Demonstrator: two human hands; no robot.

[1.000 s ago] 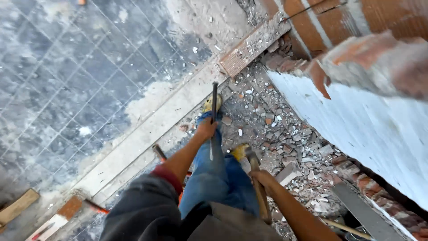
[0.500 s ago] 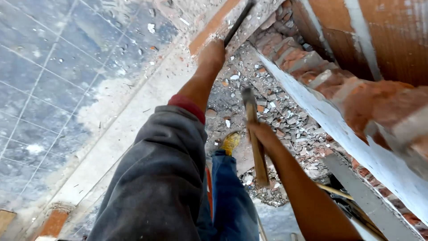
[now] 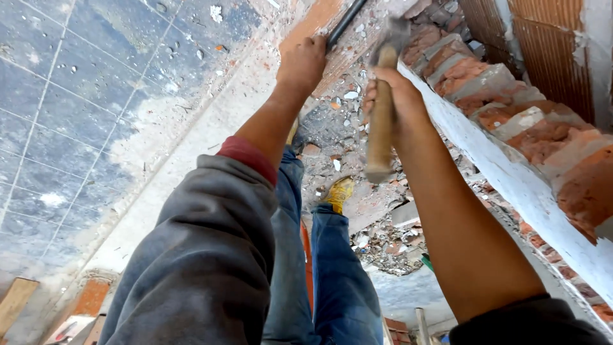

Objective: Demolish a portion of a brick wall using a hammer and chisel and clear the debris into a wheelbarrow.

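My left hand (image 3: 305,62) is closed around a dark steel chisel (image 3: 345,23) that slants up toward the top of the frame. My right hand (image 3: 397,97) grips the wooden handle of a hammer (image 3: 382,121); its metal head is raised near the chisel, beside the broken top of a red brick wall (image 3: 511,115). Both arms are stretched forward, in grey sleeves pushed up. Below them are my legs in blue jeans (image 3: 332,262) and a yellow shoe (image 3: 339,191) standing on rubble.
Brick fragments and mortar debris (image 3: 383,243) cover the ground along the wall's white plastered face (image 3: 530,191). A dusty blue tiled floor (image 3: 70,96) spreads to the left, edged by a pale concrete strip (image 3: 191,160). A piece of wood (image 3: 14,300) lies at bottom left.
Both hands have risen toward the wall's top. The hammer has swung up from beside my leg to near the chisel, and the view has tilted closer to the wall.
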